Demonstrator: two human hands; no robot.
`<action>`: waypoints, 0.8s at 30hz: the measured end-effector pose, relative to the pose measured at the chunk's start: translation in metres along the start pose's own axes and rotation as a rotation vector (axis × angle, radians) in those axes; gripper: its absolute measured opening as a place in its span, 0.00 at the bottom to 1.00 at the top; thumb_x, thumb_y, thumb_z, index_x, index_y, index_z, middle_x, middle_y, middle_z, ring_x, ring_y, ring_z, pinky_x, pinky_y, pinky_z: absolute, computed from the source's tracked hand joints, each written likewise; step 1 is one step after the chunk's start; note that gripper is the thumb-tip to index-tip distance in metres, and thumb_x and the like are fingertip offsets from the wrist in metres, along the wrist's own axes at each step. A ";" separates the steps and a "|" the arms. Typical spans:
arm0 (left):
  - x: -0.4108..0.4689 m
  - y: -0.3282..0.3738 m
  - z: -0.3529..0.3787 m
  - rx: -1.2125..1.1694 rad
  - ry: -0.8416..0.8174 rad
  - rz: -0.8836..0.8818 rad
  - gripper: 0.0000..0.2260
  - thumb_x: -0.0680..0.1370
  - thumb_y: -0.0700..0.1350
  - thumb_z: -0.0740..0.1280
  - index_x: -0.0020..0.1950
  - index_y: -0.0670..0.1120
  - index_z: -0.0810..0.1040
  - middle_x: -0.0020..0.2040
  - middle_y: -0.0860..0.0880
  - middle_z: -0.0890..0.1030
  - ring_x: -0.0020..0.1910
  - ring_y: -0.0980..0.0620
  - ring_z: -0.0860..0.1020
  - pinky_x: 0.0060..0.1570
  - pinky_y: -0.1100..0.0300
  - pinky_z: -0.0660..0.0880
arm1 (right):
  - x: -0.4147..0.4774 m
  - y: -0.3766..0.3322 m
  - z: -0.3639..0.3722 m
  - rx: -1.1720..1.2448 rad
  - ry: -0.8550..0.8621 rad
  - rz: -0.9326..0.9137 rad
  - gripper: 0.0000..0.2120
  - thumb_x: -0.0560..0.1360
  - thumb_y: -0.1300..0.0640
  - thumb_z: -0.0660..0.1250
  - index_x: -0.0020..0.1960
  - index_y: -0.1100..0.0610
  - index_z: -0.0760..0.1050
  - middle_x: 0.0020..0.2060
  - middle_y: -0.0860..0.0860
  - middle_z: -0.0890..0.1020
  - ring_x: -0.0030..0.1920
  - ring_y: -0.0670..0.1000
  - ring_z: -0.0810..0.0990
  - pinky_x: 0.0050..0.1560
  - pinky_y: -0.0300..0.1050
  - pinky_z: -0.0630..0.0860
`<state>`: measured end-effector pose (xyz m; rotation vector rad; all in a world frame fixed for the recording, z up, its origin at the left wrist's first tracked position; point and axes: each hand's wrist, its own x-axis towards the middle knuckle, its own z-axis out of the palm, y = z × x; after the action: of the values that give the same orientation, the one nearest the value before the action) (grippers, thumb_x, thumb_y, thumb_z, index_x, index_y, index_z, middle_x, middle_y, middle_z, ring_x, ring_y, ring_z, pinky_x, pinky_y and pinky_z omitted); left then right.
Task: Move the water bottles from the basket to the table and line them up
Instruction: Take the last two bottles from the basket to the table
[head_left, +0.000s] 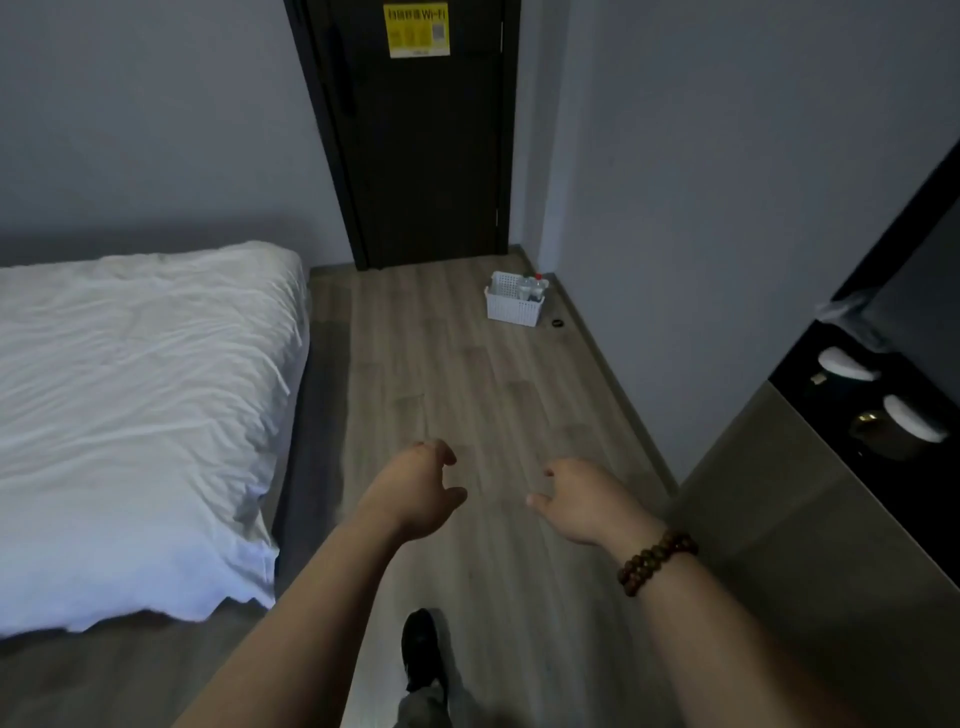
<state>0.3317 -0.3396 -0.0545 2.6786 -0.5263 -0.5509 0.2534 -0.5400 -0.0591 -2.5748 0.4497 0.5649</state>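
Here, a white basket (511, 306) sits on the wood floor (467, 395), near the dark door (421, 145) and a little to the right of it, close to the wall. The water bottles (535, 287) stand inside the basket, on the side away from the door. One has a red cap. A small black thing (558, 323) lies on the floor just beside the basket.

The door has a yellow sign (416, 29) near its top. A bed (140, 395) with white sheets is to the left of the door.

Both hands reach out over the floor, well apart from the door and the basket. The left hand (415, 493) holds nothing, and its fingers hang loose and a bit curled. The right hand (587, 506) is the same, with a brown bead bracelet (655, 563) on its wrist. A black shoe (421, 644) shows below the hands. A grey surface (769, 499) is far to the right of the door.
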 end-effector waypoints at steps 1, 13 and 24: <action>0.027 -0.007 -0.008 -0.002 -0.004 0.012 0.24 0.79 0.51 0.72 0.73 0.46 0.73 0.68 0.47 0.77 0.61 0.48 0.79 0.61 0.55 0.77 | 0.024 -0.007 -0.008 0.003 0.003 0.013 0.25 0.82 0.43 0.63 0.71 0.60 0.73 0.66 0.56 0.79 0.63 0.56 0.79 0.64 0.52 0.76; 0.315 -0.027 -0.140 0.019 -0.057 0.189 0.22 0.79 0.51 0.71 0.71 0.45 0.74 0.66 0.45 0.77 0.60 0.48 0.79 0.58 0.58 0.75 | 0.261 -0.080 -0.127 0.058 0.090 0.123 0.22 0.82 0.44 0.63 0.69 0.57 0.75 0.63 0.54 0.81 0.59 0.54 0.80 0.58 0.48 0.78; 0.591 -0.001 -0.181 0.079 -0.128 0.178 0.22 0.79 0.52 0.72 0.70 0.46 0.75 0.67 0.46 0.77 0.61 0.48 0.78 0.57 0.60 0.74 | 0.527 -0.050 -0.231 0.115 0.084 0.153 0.23 0.81 0.45 0.63 0.69 0.58 0.75 0.65 0.56 0.79 0.62 0.56 0.79 0.62 0.50 0.77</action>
<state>0.9157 -0.5395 -0.0777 2.6462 -0.8293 -0.6646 0.7994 -0.7252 -0.0968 -2.4747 0.6928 0.4693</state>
